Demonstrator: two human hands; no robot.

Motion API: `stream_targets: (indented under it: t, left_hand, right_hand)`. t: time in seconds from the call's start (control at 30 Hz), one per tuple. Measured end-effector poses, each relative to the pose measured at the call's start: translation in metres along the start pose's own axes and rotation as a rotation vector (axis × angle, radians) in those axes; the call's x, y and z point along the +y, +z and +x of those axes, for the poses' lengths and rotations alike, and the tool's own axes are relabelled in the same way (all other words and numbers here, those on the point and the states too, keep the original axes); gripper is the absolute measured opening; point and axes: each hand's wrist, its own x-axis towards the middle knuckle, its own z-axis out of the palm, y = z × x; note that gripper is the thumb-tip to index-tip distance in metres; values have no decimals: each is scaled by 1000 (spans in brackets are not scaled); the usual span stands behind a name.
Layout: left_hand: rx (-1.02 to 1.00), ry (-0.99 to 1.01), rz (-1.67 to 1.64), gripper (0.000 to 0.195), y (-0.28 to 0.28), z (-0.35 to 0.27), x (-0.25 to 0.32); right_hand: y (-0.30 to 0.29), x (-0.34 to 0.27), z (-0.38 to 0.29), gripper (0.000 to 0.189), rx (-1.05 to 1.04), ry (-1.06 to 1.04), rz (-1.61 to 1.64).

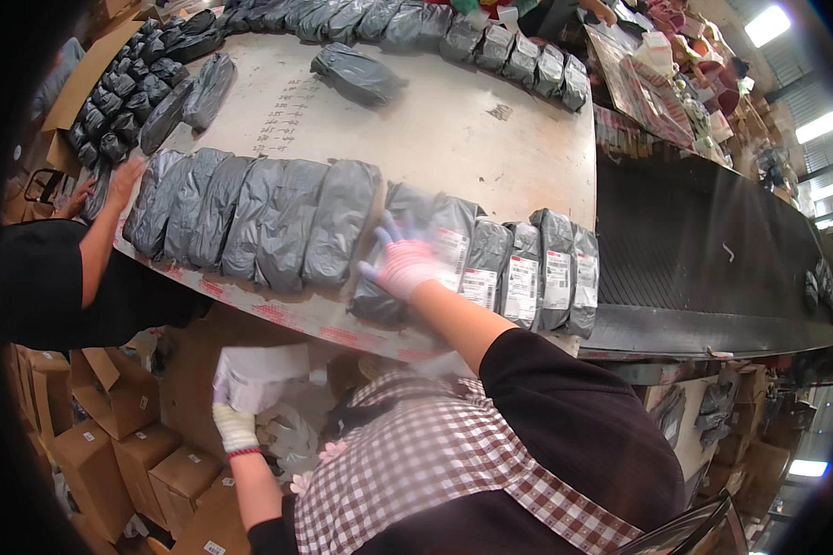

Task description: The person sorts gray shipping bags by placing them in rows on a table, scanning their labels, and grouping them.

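Note:
My right hand (pixel 406 260), in a striped knit glove and blurred, lies spread on a grey plastic-wrapped parcel (pixel 382 295) in the row along the near edge of the table. Right of it, several parcels (pixel 523 277) bear white printed labels. To its left, several parcels (pixel 284 215) show no label. Below the table edge, my left hand (pixel 236 416), in a cream glove with a red cuff, grips a stack of white label sheets (pixel 260 374). A single grey parcel (pixel 357 73) lies farther back on the white table (pixel 416 125).
A black conveyor belt (pixel 694 250) adjoins the table on the right. A co-worker's hand (pixel 125 182) touches the row's left end. Behind it stands a large carton (pixel 87 76) of dark parcels. More parcels (pixel 548 69) line the far edge. Cardboard boxes (pixel 90 472) stand at lower left.

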Motion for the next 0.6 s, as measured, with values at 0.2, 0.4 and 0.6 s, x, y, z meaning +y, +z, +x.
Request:
stream_targets:
  t: [0.2, 0.4, 0.6]
  left_hand:
    - [-111, 524, 753, 33, 63, 38, 83]
    - [-8, 1371, 1711, 32, 164, 164, 159]
    - [236, 793, 1835, 44, 198, 349, 182]
  right_hand:
    - [-40, 155, -105, 74, -87, 63, -33]
    - [-131, 363, -199, 63, -88, 725, -846]
    - [-105, 296, -156, 63, 68, 347, -583]
